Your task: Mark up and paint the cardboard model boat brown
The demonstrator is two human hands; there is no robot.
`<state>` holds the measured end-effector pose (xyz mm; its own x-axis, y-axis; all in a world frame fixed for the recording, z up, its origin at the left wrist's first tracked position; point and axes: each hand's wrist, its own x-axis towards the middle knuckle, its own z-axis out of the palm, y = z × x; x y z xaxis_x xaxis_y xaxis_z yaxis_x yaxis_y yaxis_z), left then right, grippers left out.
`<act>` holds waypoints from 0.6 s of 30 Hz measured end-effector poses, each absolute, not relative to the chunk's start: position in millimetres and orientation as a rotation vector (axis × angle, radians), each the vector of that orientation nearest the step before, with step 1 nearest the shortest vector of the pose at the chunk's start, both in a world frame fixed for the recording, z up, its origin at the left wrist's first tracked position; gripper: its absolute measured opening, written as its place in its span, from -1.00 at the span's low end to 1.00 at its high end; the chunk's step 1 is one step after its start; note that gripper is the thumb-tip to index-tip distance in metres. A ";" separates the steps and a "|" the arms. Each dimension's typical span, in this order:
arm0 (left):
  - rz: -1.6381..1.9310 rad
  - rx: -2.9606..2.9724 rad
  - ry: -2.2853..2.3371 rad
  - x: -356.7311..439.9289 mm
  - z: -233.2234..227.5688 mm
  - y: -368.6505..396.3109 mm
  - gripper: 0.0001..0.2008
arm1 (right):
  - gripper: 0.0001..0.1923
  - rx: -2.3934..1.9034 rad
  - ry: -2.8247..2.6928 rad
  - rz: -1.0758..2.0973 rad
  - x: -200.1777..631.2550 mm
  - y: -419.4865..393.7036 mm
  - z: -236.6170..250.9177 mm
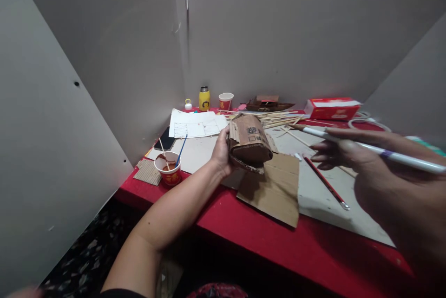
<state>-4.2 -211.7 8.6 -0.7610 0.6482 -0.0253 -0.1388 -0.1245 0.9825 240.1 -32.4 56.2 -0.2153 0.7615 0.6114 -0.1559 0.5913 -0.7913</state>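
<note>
My left hand [223,154] grips a small cardboard model [248,138] from its left side, holding it above the table. The model has a curved brown top with dark printed characters and a rounded end facing me. On the right, my right hand [362,163] is closed around a white-handled paintbrush [376,149], its brown tip pointing left toward the model but apart from it. Below the model lies a flat piece of brown cardboard [278,186]. A red and black pencil [327,184] rests on the grey board [317,198] under my right hand.
A paper cup [167,168] with brown liquid and two sticks stands at the front left, beside corrugated cardboard [147,172]. Behind are a drawing sheet [197,123], a phone [165,139], a yellow bottle [204,99], wooden sticks [278,119], a model boat [268,103] and a red box [332,108].
</note>
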 end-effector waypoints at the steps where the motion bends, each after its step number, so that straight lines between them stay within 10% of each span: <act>1: 1.933 0.571 1.589 -0.5 9.8 -198.3 -0.41 | -0.84 -0.525 -1.558 0.923 239.4 -30.2 54.7; 18: 1.922 0.398 0.728 50.9 39.5 -95.5 -0.54 | -0.67 -0.492 -1.678 1.109 242.5 -14.0 41.8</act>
